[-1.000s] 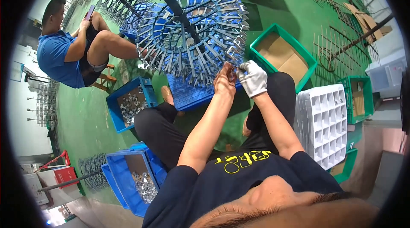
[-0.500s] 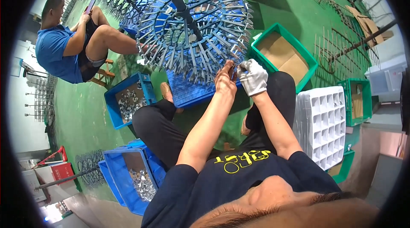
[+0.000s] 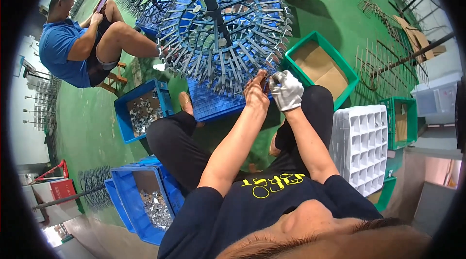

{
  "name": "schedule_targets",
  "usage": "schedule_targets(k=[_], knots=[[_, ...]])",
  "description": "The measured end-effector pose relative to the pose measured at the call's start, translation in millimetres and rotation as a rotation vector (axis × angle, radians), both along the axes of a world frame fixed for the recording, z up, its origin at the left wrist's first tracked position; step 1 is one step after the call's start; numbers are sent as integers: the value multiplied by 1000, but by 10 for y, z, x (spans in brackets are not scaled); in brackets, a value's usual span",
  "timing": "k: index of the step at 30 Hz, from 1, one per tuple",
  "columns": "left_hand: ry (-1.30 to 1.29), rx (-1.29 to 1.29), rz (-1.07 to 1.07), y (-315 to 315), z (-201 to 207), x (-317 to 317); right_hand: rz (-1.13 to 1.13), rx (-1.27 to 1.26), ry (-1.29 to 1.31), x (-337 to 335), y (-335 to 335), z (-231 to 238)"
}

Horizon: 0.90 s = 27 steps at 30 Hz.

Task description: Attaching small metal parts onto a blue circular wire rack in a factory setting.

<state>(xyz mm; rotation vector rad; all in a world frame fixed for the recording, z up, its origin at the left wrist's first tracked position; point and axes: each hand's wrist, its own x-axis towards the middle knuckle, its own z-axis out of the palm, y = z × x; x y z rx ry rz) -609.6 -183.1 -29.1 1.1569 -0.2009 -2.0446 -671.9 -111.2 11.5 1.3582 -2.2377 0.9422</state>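
While rack (image 3: 215, 15) overhangs blue pallet (image 3: 213, 107) | green floor (image 3: 92, 133) | left hand (image 3: 256, 90), right hand (image 3: 287, 92): fingers curled, hold unclear

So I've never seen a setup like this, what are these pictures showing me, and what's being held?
No robot here: a fisheye camera on a person's head looks down at their hands. The bare left hand and the right hand in a white glove are close together at the near rim of a round, spoked metal rack above a blue plastic base. Whatever is in their grip is too small to make out. Around them, on the green floor, are a blue plastic bin holding small silver metal pieces and a green plastic crate lined with brown cardboard.
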Motion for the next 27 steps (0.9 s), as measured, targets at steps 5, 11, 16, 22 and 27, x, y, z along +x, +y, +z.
schedule_targets(k=[5, 11, 16, 22, 27], knots=[[6, 57, 47, 30, 98, -14, 28, -45, 3, -11, -6, -26], [19, 61, 56, 30, 106, -1, 49, -58, 1, -40, -1, -132], [26, 42, 55, 18, 67, 22, 20, -2, 25, -1, -4, -26], [21, 13, 39, 0, 18, 50, 31, -12, 52, 8, -45, 78], [13, -15, 6, 6, 28, 42, 4, 96, 71, -32, -50, 60]])
